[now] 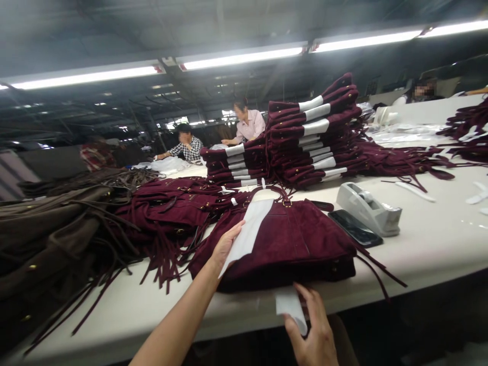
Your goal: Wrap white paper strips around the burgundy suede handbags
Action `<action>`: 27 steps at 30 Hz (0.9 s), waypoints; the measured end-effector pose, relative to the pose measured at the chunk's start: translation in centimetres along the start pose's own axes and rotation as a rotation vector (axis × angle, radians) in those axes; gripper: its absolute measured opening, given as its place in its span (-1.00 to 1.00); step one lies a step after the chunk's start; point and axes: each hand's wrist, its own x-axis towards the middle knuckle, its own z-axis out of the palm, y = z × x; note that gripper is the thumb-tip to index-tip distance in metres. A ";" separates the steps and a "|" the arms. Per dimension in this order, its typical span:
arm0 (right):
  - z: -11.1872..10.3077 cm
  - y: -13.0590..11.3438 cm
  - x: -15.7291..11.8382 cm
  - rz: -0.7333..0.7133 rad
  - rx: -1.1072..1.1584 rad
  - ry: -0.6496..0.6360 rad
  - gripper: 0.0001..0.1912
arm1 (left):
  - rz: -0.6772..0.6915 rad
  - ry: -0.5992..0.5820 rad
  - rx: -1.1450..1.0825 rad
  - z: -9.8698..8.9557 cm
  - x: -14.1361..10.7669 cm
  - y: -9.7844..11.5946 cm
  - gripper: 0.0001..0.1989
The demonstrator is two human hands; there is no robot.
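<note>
A maroon bag (301, 239) with a buckled handle lies flat on the pale table in front of me. A white strip (253, 223) runs over its left part, and my left hand (227, 244) rests at the strip's left edge, its fingers partly hidden beneath the strip. Below the bag's front edge, at the table's edge, my right hand (314, 325) has thumb and fingers closed around a curled white piece (290, 305). Whether that piece joins the strip under the bag cannot be seen.
A tape dispenser (368, 208) and a dark phone (354, 227) lie right of the bag. Behind stand stacks of maroon bags (312, 132) with white bands. Brown bags (49, 229) are piled left. Several people work further back, one in a pink shirt (251, 126).
</note>
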 end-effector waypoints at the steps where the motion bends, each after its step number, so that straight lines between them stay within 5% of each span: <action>1: -0.3 0.0 0.2 0.007 0.001 -0.022 -0.52 | 0.009 -0.009 -0.004 0.4 0.2 0.1 -0.60; 7: -1.2 -0.4 1.3 0.092 -0.038 -0.156 -0.63 | 0.015 -0.015 0.074 2.0 1.2 -1.5 -0.57; 15: -1.7 -1.8 3.0 0.277 -0.089 -0.108 -0.83 | 0.079 0.055 0.281 2.5 0.2 -4.8 -0.56; 18: -2.4 -1.0 3.3 0.437 0.180 -0.109 -0.61 | 0.064 0.054 0.300 2.5 0.0 -4.0 -0.58; 22: -3.6 -1.9 3.9 0.802 0.894 -0.051 -0.49 | -0.004 0.050 0.266 2.6 0.3 -1.3 -0.59; 27: -3.5 -3.7 3.8 0.814 1.186 -0.051 -0.44 | 0.017 0.091 0.255 3.1 1.9 1.6 -0.65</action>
